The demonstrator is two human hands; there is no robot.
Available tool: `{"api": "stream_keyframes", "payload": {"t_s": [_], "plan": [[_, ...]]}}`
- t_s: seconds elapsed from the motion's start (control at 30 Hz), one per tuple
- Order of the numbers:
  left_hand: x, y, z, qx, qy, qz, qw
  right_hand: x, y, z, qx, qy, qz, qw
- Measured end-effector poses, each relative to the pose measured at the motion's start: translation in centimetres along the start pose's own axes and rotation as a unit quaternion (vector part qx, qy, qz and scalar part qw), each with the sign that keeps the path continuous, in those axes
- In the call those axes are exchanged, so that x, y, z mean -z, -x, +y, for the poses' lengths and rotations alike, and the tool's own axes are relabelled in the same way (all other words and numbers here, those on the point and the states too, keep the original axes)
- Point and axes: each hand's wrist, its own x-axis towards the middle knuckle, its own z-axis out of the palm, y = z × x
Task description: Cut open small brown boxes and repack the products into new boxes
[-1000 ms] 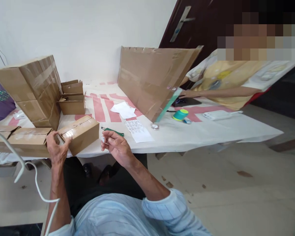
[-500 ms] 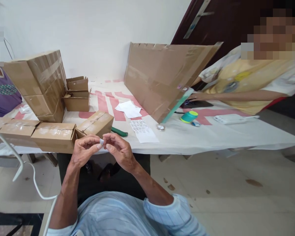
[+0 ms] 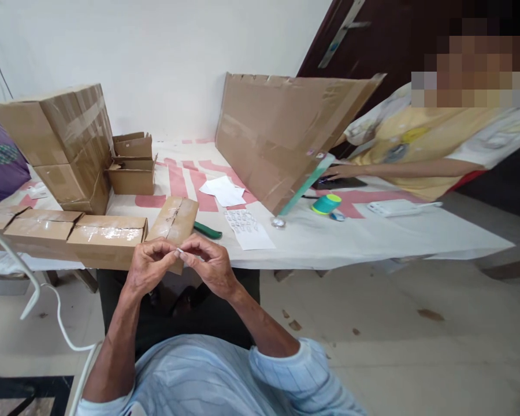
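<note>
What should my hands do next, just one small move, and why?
I'd probably bring the white piece down to the box just beyond your fingertips. Your left hand and right hand meet with the piece pinched between them, and the box's closed top faces up within easy reach. The piece is too small to identify, so that's only a judgement.

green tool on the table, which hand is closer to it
Right. The right hand is just below the green tool in the picture, not holding it; the left hand is farther off, to the tool's lower left.
</note>
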Motion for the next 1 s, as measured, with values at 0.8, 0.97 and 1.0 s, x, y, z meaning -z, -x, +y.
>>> {"api": "stream_keyframes", "payload": {"t_s": [0.8,0.97,1.0], "plan": [[-1.7,-0.4,-0.1,-0.043,-0.107,-0.073,0.991,2.3,0.4,1.0,-0.013,-0.027,0.017,0.999],[-1.5,-0.8,-1.5,-0.146,-0.315,0.082,0.934,10.0,-0.8,3.4,0.001,0.113,0.144,0.983],[-1.4,-0.9,-1.9,-0.142,-0.349,0.095,0.921,12.1,-1.2,4.2,-0.002,0.147,0.164,0.975]]}}
